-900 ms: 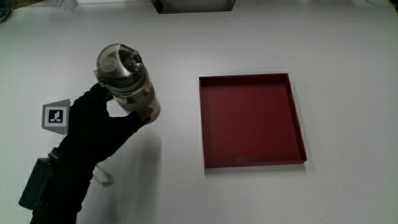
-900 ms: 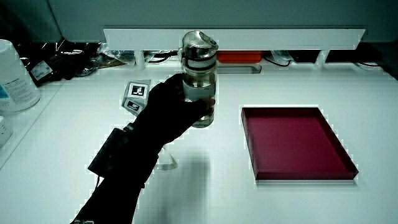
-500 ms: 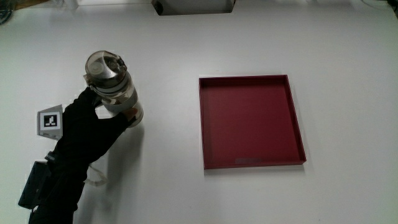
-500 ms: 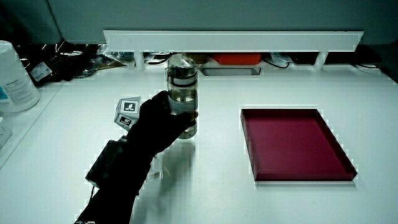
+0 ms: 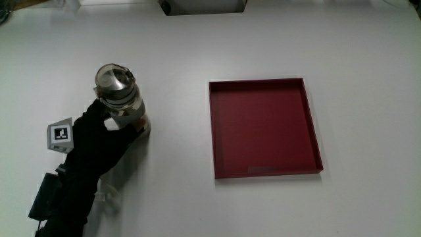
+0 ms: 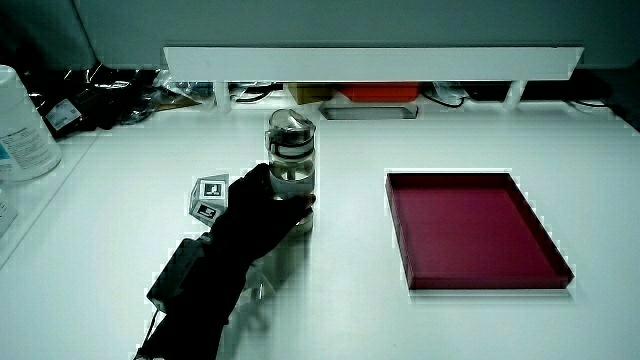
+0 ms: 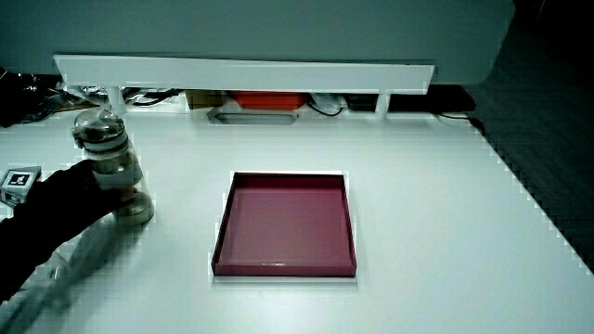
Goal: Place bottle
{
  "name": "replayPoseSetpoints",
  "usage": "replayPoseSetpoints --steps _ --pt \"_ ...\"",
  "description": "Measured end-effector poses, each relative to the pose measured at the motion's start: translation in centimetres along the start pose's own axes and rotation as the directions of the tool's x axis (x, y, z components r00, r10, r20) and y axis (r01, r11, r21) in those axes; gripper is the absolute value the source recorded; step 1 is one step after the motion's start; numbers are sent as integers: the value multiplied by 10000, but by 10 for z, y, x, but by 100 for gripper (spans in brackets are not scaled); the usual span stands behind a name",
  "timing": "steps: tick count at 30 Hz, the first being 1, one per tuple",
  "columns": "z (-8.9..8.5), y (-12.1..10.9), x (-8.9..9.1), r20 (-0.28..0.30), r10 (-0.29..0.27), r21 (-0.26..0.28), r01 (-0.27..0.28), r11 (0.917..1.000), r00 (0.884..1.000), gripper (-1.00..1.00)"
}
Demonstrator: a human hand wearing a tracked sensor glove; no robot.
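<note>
Black glove on the hand (image 5: 99, 135), patterned cube (image 5: 60, 133) on its back. Fingers are wrapped round the lower body of the bottle (image 5: 118, 99), a closed grip, with the fingertips showing at the side that faces the tray.

Main view looks straight down on the bottle's metal cap and shows little of its body. In both side views the full height shows: bottle (image 6: 291, 170) upright, clear body with a darker band under a rounded silvery cap, some brownish tint near the base. Its base looks to be down on the white table (image 5: 177, 52), though the glove hides part of it. In a side view the hand (image 7: 65, 199) covers the bottle (image 7: 109, 167) only on the person's side, and the cube (image 7: 17, 179) is cut by the picture edge.

Only the side views show the low white partition (image 6: 370, 60). One also shows a white container (image 6: 20, 120) at the table's edge and dark clutter (image 6: 110, 85) near the partition.

Bottle stands beside the red tray (image 5: 212, 131), well apart from it, not in it. Tray is square with a low rim, seen in all three views. Forearm runs from the hand toward the person.
</note>
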Motion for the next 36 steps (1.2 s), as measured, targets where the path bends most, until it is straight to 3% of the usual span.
replayPoseSetpoints --steps 3,5,8,11,12,13,18,19,20,21,24,28,30,31,33,34,35,36 --pt "-2 -2 2 20 293 -26 -293 9996 9996 0" --pt "-3 0 1 217 81 -121 -78 9999 9997 0" --pt "-4 0 1 41 436 -153 -436 9989 9990 0" --pt "-6 1 -2 247 155 -205 -150 9997 9996 0" --pt "-6 0 2 207 433 -276 -427 9987 9988 0" --pt "-6 1 -2 123 217 -173 -215 9996 9997 0" --pt "-6 0 -2 116 339 -207 -336 9992 9994 0" --pt "-6 -1 -2 105 488 -195 -486 9986 9988 -5" --pt "-6 0 -3 337 62 -168 -57 9998 9994 -9" --pt "-5 -1 -2 226 384 -225 -379 9990 9990 -14" --pt "-5 -1 -4 322 207 -318 -196 9993 9993 -27" --pt "1 -6 -4 365 384 -410 -369 9985 9986 -45" --pt "4 -9 0 436 526 -646 -497 9967 9977 -55" --pt "7 -10 2 345 327 -702 -302 9971 9989 -59" --pt "12 -17 12 618 634 -988 -571 9935 9961 -68" --pt "15 -19 11 162 631 -988 -612 9932 9979 -73" --pt "18 -23 15 -70 240 -1074 -246 9939 9997 -77" --pt "21 -28 21 -307 414 -1231 -449 9914 9987 -82"
